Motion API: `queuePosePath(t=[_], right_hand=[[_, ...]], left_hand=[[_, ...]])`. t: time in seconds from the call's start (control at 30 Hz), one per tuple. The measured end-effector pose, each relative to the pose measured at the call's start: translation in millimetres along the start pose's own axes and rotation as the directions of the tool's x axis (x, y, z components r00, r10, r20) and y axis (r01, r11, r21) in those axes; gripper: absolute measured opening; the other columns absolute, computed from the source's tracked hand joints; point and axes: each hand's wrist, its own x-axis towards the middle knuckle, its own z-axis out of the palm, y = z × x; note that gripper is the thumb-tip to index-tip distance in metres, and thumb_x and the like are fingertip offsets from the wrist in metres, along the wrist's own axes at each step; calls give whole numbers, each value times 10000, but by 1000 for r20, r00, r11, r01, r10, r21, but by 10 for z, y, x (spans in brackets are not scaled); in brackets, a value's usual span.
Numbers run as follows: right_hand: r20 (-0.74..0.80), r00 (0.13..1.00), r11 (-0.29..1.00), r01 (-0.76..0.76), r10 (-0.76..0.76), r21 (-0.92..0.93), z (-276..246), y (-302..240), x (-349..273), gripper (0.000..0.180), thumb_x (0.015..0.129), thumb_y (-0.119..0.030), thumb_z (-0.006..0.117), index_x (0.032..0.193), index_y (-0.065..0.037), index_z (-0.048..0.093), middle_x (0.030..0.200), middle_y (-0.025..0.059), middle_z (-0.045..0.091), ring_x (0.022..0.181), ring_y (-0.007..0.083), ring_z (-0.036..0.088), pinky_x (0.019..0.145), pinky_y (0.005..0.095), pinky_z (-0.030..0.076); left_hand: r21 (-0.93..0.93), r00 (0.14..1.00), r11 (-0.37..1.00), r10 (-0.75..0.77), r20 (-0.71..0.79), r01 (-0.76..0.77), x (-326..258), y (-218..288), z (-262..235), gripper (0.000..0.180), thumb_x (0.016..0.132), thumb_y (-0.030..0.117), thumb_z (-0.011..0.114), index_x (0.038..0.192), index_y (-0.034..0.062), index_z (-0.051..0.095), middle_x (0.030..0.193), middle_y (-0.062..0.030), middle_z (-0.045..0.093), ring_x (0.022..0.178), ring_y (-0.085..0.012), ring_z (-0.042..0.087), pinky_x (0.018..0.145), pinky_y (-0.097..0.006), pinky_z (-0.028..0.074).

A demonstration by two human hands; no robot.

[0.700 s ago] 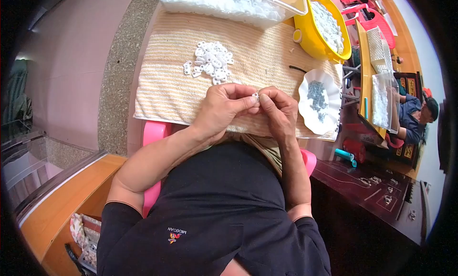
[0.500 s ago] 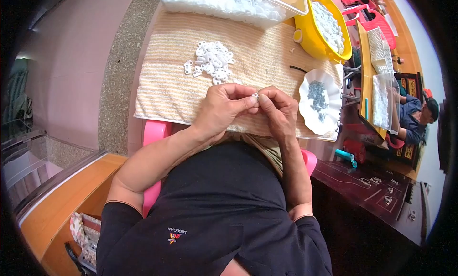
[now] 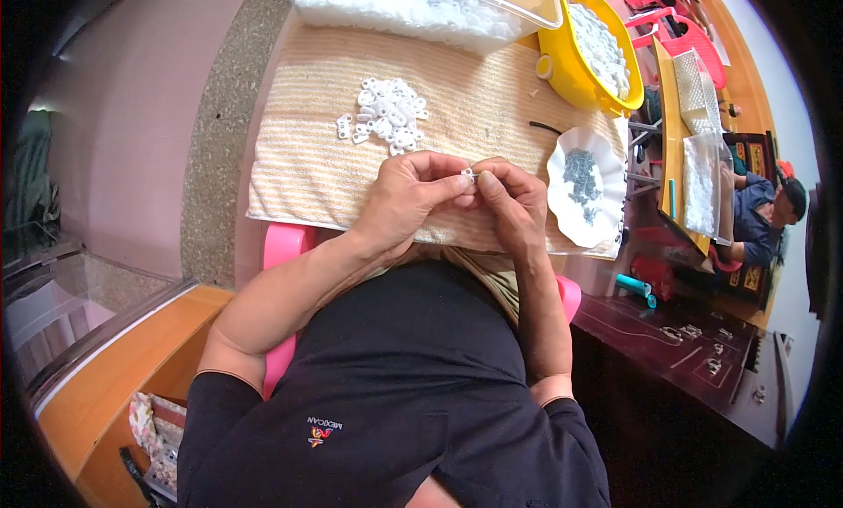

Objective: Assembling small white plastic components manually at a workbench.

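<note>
Between the thumb and finger of my left hand (image 3: 404, 194), a small white plastic piece (image 3: 467, 172) is pinched. My right hand (image 3: 514, 201) closes on a thin dark pin-like piece (image 3: 477, 174), whose end meets the white piece. Both hands are close together over the near part of the striped towel (image 3: 307, 170). A pile of similar white plastic pieces (image 3: 391, 113) with holes lies beyond my left hand. Right of my right hand, a white scalloped dish (image 3: 566, 218) holds small dark grey pieces (image 3: 580, 179).
A clear bin (image 3: 421, 12) of white pieces stands at the far edge, beside a yellow basin (image 3: 559, 51) of white parts. A black strip (image 3: 546, 127) lies near the dish. At right, a person (image 3: 762, 211) sits by another table with a clear tray (image 3: 700, 183).
My fingertips have shifted slightly apart, and the thin dark piece now shows between them beside the white piece. Both hands stay in nearly the same place.
</note>
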Motion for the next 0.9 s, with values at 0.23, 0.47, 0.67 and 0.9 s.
queuePosePath(t=[0.23,0.47,0.67,0.9], right_hand=[[-8,1000,1000,12,-13,-25,-20,20,1,165,942,-90,582,1007,45,652,923,43,653,831,95,605,742,217,499],[-12,1000,997,-24,25,79,8,-35,-10,155,931,-73,590,1009,50,640,922,67,654,762,111,626,693,239,523],[-107,994,1000,-14,16,23,2,-149,6,186,937,-109,587,1017,55,621,852,79,629,671,139,610,634,269,529],[-41,992,964,103,-117,-246,-32,-468,364,136,898,-47,618,991,48,645,781,49,622,630,88,585,592,223,510]], left_hand=[[-19,1000,1000,-8,0,8,-2,10,2,163,865,4,644,1021,-27,610,919,-109,672,803,-152,668,757,-265,566],[-67,1000,997,-29,1,29,-15,27,12,162,861,3,647,1018,-21,611,942,-110,670,812,-148,667,770,-263,572],[-98,999,994,-39,-26,36,-28,35,7,167,862,5,648,1023,-11,608,930,-97,667,819,-151,670,766,-259,574],[-90,997,995,-57,-46,53,-36,33,12,164,864,20,652,1022,1,613,942,-83,665,830,-146,661,782,-281,572]])
